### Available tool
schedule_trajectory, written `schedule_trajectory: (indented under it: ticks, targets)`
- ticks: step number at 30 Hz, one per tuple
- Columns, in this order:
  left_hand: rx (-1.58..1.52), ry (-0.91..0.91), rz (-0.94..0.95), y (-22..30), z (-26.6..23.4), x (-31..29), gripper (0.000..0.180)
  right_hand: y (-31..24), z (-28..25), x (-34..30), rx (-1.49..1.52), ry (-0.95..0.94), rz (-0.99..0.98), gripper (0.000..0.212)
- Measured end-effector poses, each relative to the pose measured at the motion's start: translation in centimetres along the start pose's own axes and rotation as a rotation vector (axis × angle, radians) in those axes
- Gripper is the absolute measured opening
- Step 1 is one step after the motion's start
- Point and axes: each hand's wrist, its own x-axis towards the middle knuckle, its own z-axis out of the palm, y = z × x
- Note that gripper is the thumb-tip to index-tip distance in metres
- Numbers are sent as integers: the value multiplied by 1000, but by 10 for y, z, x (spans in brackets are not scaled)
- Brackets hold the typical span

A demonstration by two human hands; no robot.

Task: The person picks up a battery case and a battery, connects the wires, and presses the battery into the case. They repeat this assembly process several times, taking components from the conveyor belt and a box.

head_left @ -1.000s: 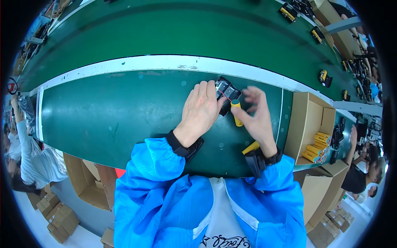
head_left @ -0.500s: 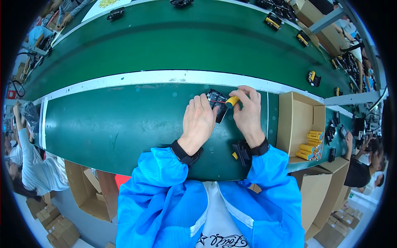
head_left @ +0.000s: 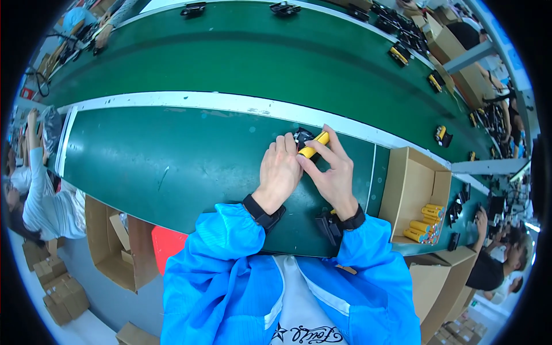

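Observation:
My left hand (head_left: 280, 168) is closed around the side of a small black plastic housing (head_left: 302, 136), holding it on the green worktop (head_left: 172, 172). Fingers and battery cover most of that housing. Between the thumb and fingers of my right hand (head_left: 334, 177) is a yellow cylindrical battery (head_left: 314, 146). It lies slantwise over the housing, its near end by my left fingertips. Whether it is seated inside cannot be made out. Another black plastic part (head_left: 329, 227) rests on the worktop beside my right wrist, partly hidden by the wristband.
To the right, an open cardboard box (head_left: 402, 190) holds several yellow batteries (head_left: 424, 225). A white rail (head_left: 230, 102) separates my worktop from the green belt (head_left: 259, 57), which carries black and yellow assemblies (head_left: 443, 136). Other people work at both sides.
The battery has turned from pointing partly toward me to lying along the housing, and my right fingers have moved in closer. Assemblies on the belt appear shifted right; the whole view has turned slightly.

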Motion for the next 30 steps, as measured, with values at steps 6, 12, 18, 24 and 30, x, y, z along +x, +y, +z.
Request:
schedule_trajectory:
  ticks: [6,12,18,24,30]
  targets:
    - [-345,-125,-47,-14,-23,-8,52,5,9,-1,-164,-77,-99,31]
    - [-380,-126,55,-21,-46,-13,48,-12,10,4,-356,-125,-59,29]
    - [-199,-211,303,-31,-49,2,41,-16,9,8,-337,-86,88,36]
    - [-159,-356,363,-38,-53,17,42,-4,21,-7,-275,114,-114,44]
    - [-138,-251,530,-50,-50,23,43,-13,19,-5,-357,88,-137,50]
